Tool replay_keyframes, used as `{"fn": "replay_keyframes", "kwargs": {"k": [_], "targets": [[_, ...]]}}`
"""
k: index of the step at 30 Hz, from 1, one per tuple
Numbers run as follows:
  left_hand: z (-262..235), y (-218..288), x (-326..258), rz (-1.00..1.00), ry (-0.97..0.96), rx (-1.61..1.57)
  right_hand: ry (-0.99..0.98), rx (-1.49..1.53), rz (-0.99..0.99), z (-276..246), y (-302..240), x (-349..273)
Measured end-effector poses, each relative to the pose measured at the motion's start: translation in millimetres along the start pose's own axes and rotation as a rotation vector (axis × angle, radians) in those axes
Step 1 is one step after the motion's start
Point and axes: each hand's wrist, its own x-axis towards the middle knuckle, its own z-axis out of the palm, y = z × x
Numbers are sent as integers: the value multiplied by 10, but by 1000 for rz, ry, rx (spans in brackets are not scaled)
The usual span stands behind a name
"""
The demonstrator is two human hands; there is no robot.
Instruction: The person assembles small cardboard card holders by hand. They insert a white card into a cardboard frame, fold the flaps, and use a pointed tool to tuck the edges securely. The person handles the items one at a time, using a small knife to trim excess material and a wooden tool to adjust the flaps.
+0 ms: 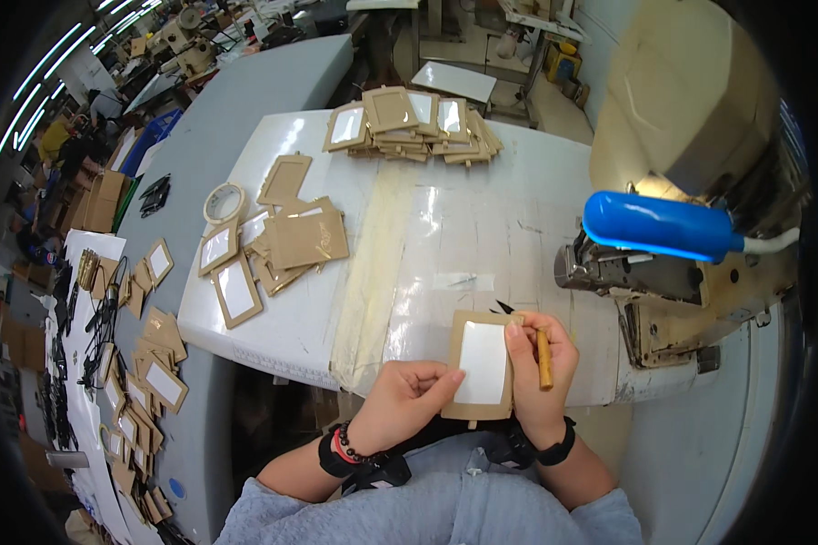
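A tan badge holder (pixel 461 409) with a white window is held upright in front of my body, over the table's near edge. My left hand (pixel 409 400) pinches its left side, thumb lying on the window. At its upper right corner, my right hand (pixel 545 363) grips it with the thumb in front. That same hand also keeps a tool with a yellow-brown handle (pixel 543 359) between its fingers. Dark pointed tips (pixel 503 309) show beyond the fingers, just past the holder's top edge; the tool's middle is hidden.
A sewing machine (pixel 673 300) with a blue lamp (pixel 659 224) stands at the right. Stacked tan holders (pixel 391 109) lie at the far side; another pile (pixel 309 238) sits left beside a tape roll (pixel 225 203). More holders (pixel 164 383) cover the grey side table (pixel 204 427).
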Motion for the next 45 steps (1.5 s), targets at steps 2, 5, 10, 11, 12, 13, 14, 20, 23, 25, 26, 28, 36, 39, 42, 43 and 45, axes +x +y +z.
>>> {"fn": "replay_keyframes", "kwargs": {"k": [2,5,10,11,12,13,14,20,23,25,26,28,36,39,42,43,45], "targets": [[-21,-34,24,-44,-92,-83,23,28,9,-6,8,40],[-18,-87,19,-103,-254,-230,46,17,-13,-25,-23,89],[-152,-121,13,-126,-204,-163,-34,-44,12,-93,-56,98],[-213,-96,33,-104,-162,-161,-42,-41,56,-128,-73,95],[-283,-66,34,-82,-114,-159,-56,-106,-3,-211,-38,117],[-346,-20,35,-60,-66,-157,-67,-106,2,-315,-36,127],[-407,71,67,-14,14,-152,-73,-107,7,-438,-44,119],[-1082,710,602,180,310,-85,-21,-211,14,-953,-278,-110],[-1361,1061,1069,261,360,15,51,-192,40,-1210,-333,-256],[-1464,1265,1363,274,347,39,79,-214,22,-1368,-293,-334],[-1501,1310,1506,281,340,46,54,-173,92,-1453,-362,-380],[-1458,1287,1916,278,295,19,72,-244,73,-1469,-407,-460],[-1354,1241,2476,162,456,75,35,-295,84,-1452,-439,-542],[-1453,1205,2367,138,570,324,-10,-339,95,-1550,-409,-506],[-1428,1040,2095,184,491,342,-14,-559,-149,-1538,-321,-381],[-1391,983,1958,182,449,345,-7,-656,-279,-1507,-276,-316],[-1332,846,1569,118,297,355,21,-639,-314,-1413,-183,-190]]}}
